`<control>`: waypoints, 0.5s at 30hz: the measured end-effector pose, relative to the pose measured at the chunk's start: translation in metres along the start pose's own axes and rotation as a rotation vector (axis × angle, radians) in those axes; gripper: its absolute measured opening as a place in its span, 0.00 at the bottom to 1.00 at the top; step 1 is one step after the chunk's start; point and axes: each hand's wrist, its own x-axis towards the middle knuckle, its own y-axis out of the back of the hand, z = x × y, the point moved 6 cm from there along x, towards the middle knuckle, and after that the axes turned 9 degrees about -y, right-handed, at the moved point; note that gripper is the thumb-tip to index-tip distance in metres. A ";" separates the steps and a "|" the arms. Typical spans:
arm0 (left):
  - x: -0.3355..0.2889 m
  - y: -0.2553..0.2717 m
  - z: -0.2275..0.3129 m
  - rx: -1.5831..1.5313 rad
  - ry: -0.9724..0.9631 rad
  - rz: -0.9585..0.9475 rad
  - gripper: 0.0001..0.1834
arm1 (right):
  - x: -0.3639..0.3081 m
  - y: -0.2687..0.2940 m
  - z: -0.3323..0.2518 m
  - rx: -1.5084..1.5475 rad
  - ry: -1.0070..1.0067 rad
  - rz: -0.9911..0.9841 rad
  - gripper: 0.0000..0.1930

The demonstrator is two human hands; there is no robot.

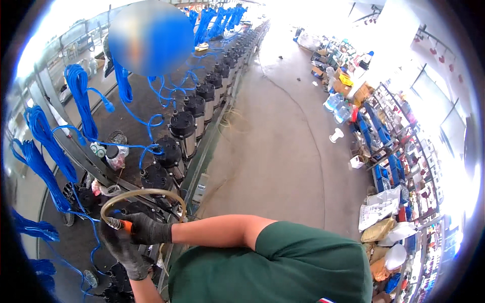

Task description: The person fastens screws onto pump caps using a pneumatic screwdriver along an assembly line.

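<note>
Gloved in dark fabric, both hands are closed: the right hand [146,230] grips an orange-tipped tool [121,223], the left hand [121,250] steadies below it at the worktop's near edge. Its looped hose [144,193] could probably be snagged on a pump [156,177].

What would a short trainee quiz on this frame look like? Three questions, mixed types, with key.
1. True or false: both hands wear dark work gloves, the right hand and the left hand.
2. Multiple choice: the looped tan hose above the hands joins a fitting of which colour? A) green B) orange C) white
3. Fill in: the row of black-capped cylindrical metal pump units on the long workbench each trail a coiled cable coloured ____.

Key: 1 true; 2 B, the orange fitting sits at the right hand; 3 blue.
</note>
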 end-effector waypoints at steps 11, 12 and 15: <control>0.005 -0.041 0.017 0.376 -0.090 -0.249 0.36 | -0.009 0.005 -0.031 -0.167 0.100 -0.101 0.22; 0.006 -0.040 0.019 0.404 -0.071 -0.304 0.35 | -0.006 0.004 -0.035 -0.114 0.104 -0.139 0.21; 0.009 -0.049 0.032 0.218 0.035 -0.263 0.30 | 0.001 -0.002 -0.020 0.386 -0.118 -0.256 0.20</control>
